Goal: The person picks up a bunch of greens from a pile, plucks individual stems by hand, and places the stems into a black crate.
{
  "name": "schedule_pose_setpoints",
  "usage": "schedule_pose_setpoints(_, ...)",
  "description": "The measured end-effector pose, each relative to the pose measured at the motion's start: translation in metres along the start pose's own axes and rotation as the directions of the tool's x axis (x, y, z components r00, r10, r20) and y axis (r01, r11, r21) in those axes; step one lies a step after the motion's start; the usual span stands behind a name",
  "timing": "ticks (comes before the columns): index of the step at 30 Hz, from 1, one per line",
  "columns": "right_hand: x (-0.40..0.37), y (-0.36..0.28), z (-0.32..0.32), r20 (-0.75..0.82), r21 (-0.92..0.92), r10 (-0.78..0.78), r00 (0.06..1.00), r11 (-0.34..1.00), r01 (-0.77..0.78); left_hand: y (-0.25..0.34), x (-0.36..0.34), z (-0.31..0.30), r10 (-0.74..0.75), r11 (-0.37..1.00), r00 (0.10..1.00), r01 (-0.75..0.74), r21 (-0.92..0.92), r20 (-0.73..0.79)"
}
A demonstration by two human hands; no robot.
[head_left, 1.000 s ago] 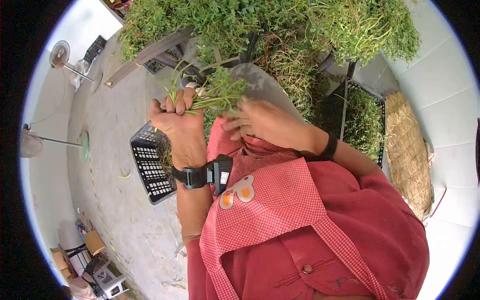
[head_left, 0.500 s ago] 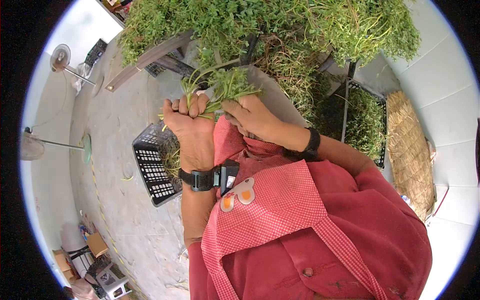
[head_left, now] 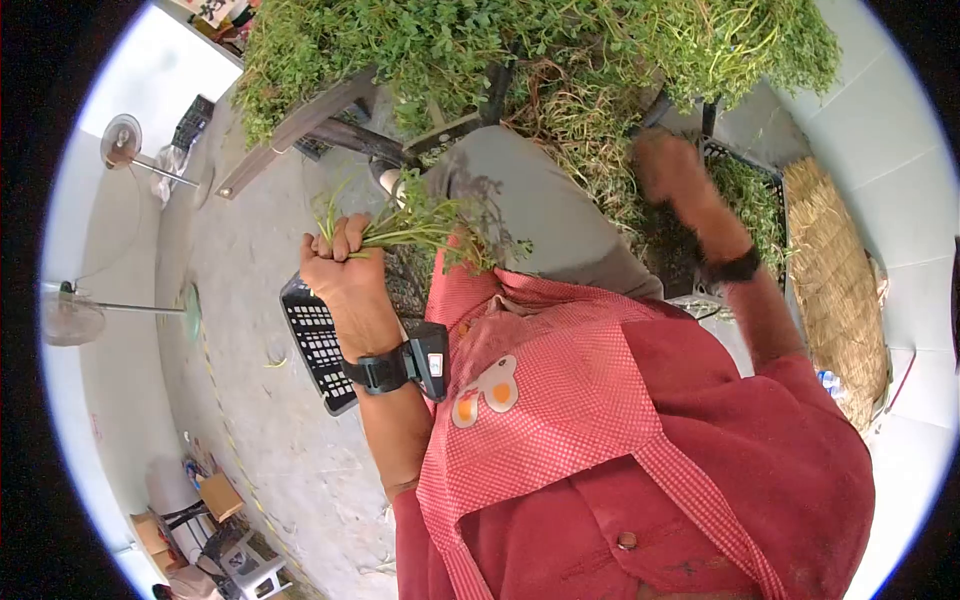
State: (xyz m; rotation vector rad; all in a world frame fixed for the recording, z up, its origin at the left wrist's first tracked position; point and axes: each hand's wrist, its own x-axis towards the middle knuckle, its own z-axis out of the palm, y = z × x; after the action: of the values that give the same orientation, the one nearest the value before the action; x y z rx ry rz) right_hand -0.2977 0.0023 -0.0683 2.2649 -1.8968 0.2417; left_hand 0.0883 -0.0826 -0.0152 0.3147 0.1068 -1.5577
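A small bunch of leafy green stems (head_left: 415,228) is gripped in my left hand (head_left: 345,270), its fingers wrapped round the stalks. The leafy ends point right, over my lap. My right hand (head_left: 670,170) is out to the right, smeared by motion, and I cannot make out its fingers. Closest to it are the heap of loose, partly brownish stems (head_left: 575,115) and a black crate of greens (head_left: 745,190). Ahead, a large pile of green leafy plants (head_left: 400,50) lies on a wooden-edged stand.
Below my left hand stands a black plastic crate (head_left: 320,340) on the concrete floor (head_left: 240,410). A rolled straw mat (head_left: 835,290) leans along the right wall. Two stand fans (head_left: 120,145) are at the left. Cardboard boxes (head_left: 220,495) and a white stool (head_left: 255,568) sit at lower left.
My right hand has left the bunch and swung right toward the heap and the crate. My left hand, still holding the stems, has shifted slightly left and down.
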Motion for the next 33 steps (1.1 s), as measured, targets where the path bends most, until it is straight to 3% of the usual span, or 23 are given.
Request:
schedule_pose_setpoints(1, -0.023, 0.096, 0.09, -0.242, 0.621, 0.143, 0.96, 0.783, 0.04, 0.0, -0.001, 0.0, -0.007, 1.0, 1.0, 0.007, 0.004, -0.006)
schedule_pose_setpoints(2, -0.029, 0.074, 0.02, 0.389, 0.834, 0.598, 0.7, 0.094, -0.543, -0.001, -0.002, 0.0, -0.005, 1.0, 1.0, 0.005, 0.014, -0.004)
schedule_pose_setpoints(3, -0.042, 0.092, 0.019, 0.197, 0.403, 0.585, 0.787, 0.683, -0.609, -0.002, -0.002, 0.0, 0.0, 1.0, 1.0, 0.0, 0.021, -0.002)
schedule_pose_setpoints(4, -0.056, 0.106, 0.026, 0.197, 0.401, 0.585, 0.787, 0.684, -0.609, -0.003, -0.003, 0.0, 0.0, 1.0, 1.0, 0.0, 0.019, -0.003)
schedule_pose_setpoints(5, -0.069, 0.117, 0.041, -0.076, 0.104, 0.553, 0.83, 0.832, -0.545, -0.003, -0.004, 0.002, -0.025, 1.0, 0.999, 0.024, 0.019, 0.029)
schedule_pose_setpoints(6, -0.076, 0.122, 0.05, -0.315, -0.227, 0.411, 0.855, 0.842, -0.489, -0.004, -0.005, 0.003, -0.048, 0.999, 0.997, 0.047, 0.022, 0.061)
schedule_pose_setpoints(7, -0.06, 0.096, 0.018, -0.311, 0.115, 0.412, 0.857, 0.911, -0.396, -0.006, -0.006, 0.004, -0.049, 0.998, 0.997, 0.047, 0.029, 0.058)
schedule_pose_setpoints(8, -0.049, 0.08, 0.01, -0.304, 0.125, 0.429, 0.851, 0.903, -0.41, -0.009, -0.007, 0.006, -0.08, 0.996, 0.993, 0.077, 0.047, 0.084)
schedule_pose_setpoints(9, -0.037, 0.069, 0.006, -0.2, 0.423, 0.462, 0.864, 0.836, -0.35, -0.013, -0.008, 0.01, -0.113, 0.992, 0.987, 0.106, 0.066, 0.116)
schedule_pose_setpoints(10, -0.021, 0.056, -0.003, -0.1, 0.68, 0.458, 0.883, 0.679, -0.275, -0.019, -0.012, 0.016, -0.122, 0.99, 0.985, 0.113, 0.078, 0.122)
schedule_pose_setpoints(12, 0.009, -0.009, -0.046, -0.186, 0.777, 0.232, 0.955, 0.629, -0.001, -0.029, -0.022, 0.026, -0.196, 0.979, 0.974, 0.188, 0.084, 0.109)
schedule_pose_setpoints(13, 0.023, -0.034, -0.061, -0.316, 0.701, 0.04, 0.948, 0.683, 0.205, -0.031, -0.022, 0.027, -0.201, 0.978, 0.973, 0.193, 0.08, 0.111)
schedule_pose_setpoints(14, 0.033, -0.057, -0.071, -0.425, 0.596, -0.156, 0.892, 0.694, 0.405, -0.033, -0.026, 0.029, -0.208, 0.976, 0.972, 0.198, 0.09, 0.112)
schedule_pose_setpoints(16, 0.042, -0.095, -0.083, -0.512, 0.478, -0.332, 0.792, 0.656, 0.584, -0.037, -0.034, 0.036, -0.213, 0.972, 0.969, 0.197, 0.129, 0.123)
schedule_pose_setpoints(17, 0.044, -0.108, -0.084, -0.513, 0.479, -0.328, 0.793, 0.657, 0.582, -0.037, -0.035, 0.034, -0.233, 0.968, 0.963, 0.217, 0.123, 0.133)
schedule_pose_setpoints(19, 0.047, -0.126, -0.082, -0.34, 0.544, -0.326, 0.882, 0.697, 0.467, -0.039, -0.038, 0.035, -0.241, 0.965, 0.961, 0.223, 0.136, 0.135)
schedule_pose_setpoints(22, 0.048, -0.137, -0.081, -0.23, 0.604, -0.316, 0.92, 0.695, 0.39, -0.04, -0.036, 0.032, -0.265, 0.958, 0.952, 0.241, 0.156, 0.155)
schedule_pose_setpoints(26, 0.05, -0.14, -0.073, -0.193, 0.661, -0.343, 0.919, 0.647, 0.38, -0.045, -0.04, 0.029, -0.299, 0.945, 0.939, 0.267, 0.187, 0.171)
schedule_pose_setpoints(29, 0.058, -0.133, -0.064, -0.293, 0.625, -0.384, 0.876, 0.616, 0.479, -0.041, -0.037, 0.026, -0.379, 0.909, 0.895, 0.314, 0.273, 0.235)
schedule_pose_setpoints(31, 0.063, -0.13, -0.063, -0.368, 0.762, -0.42, 0.83, 0.376, 0.528, -0.042, -0.038, 0.028, -0.406, 0.898, 0.877, 0.331, 0.29, 0.256)
schedule_pose_setpoints(32, 0.062, -0.13, -0.064, -0.368, 0.763, -0.418, 0.831, 0.375, 0.527, -0.042, -0.039, 0.028, -0.434, 0.885, 0.858, 0.35, 0.306, 0.274)
schedule_pose_setpoints(33, 0.059, -0.13, -0.071, -0.228, 0.814, -0.389, 0.893, 0.427, 0.393, -0.043, -0.038, 0.028, -0.435, 0.885, 0.858, 0.351, 0.306, 0.272)
